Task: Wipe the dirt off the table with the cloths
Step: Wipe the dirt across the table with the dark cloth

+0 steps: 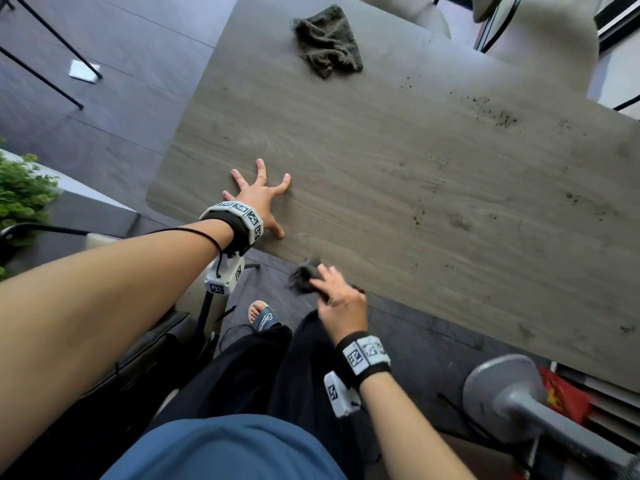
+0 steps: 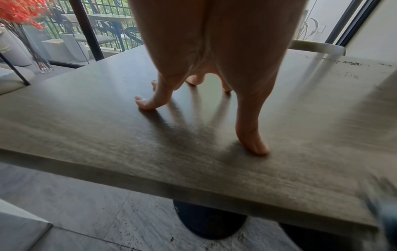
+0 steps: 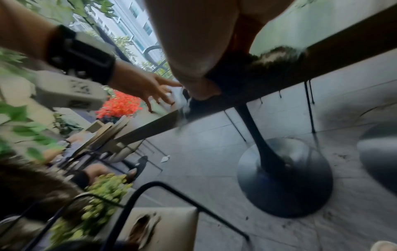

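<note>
Café or terrace-side dining area: wood-grain pedestal table (image 1: 346,161), metal-framed cushioned chairs (image 3: 163,225), tiled floor (image 3: 204,169), railing (image 2: 107,34) with outdoor seating beyond, potted plants (image 1: 20,192).

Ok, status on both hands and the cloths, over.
Left hand spread flat on table. Right hand gripping dark cloth at near edge. Second cloth idle, far side. Dirt remains right; path open.

Left hand (image 2: 214,51) stands on spread fingertips (image 2: 256,147) on the grey wood-grain table (image 2: 86,127), near its front edge. Dark dirt specks (image 2: 352,63) lie at the far right. Black pedestal base (image 2: 210,220) below, on speckled floor tiles (image 2: 75,203).
</note>
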A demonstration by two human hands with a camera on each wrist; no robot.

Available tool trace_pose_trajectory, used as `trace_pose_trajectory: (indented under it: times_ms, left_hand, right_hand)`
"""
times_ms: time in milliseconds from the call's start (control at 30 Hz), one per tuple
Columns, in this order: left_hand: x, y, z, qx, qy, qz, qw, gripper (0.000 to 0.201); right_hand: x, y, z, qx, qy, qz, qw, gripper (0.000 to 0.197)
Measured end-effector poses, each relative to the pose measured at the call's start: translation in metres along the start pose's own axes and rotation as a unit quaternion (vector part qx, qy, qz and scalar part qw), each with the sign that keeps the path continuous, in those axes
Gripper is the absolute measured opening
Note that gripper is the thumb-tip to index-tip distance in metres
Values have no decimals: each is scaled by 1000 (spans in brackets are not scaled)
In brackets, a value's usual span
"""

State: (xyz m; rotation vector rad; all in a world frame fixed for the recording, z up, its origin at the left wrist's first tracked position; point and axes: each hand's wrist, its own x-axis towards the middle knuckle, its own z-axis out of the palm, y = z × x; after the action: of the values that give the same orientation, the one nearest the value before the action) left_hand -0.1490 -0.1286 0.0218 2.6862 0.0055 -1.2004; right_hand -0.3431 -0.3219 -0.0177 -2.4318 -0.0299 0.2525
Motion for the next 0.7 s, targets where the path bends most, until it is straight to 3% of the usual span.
trace_pose_trajectory:
  times_ms: [133, 233, 367, 500, 700]
  left_hand:
    - [-1, 1, -2, 0, -5, -3, 1000, 123]
    - [-1, 2, -3, 1, -6, -3, 1000, 123]
    - [-1, 1, -2, -7, -5, -1, 1000, 123]
    - [-2, 1, -1, -9, -1, -2, 1000, 122]
    - [4, -2, 2, -7, 3, 0, 1000, 122]
  right_hand:
    - [-21, -11, 7, 66, -77, -35, 994, 38]
    - [0, -6, -13, 84, -2, -47, 995, 44]
    - [70, 18, -63, 47, 108, -4, 993, 48]
    - [119, 57, -97, -19, 99, 79, 992, 48]
    - [68, 38, -63, -12, 135, 133, 982, 45]
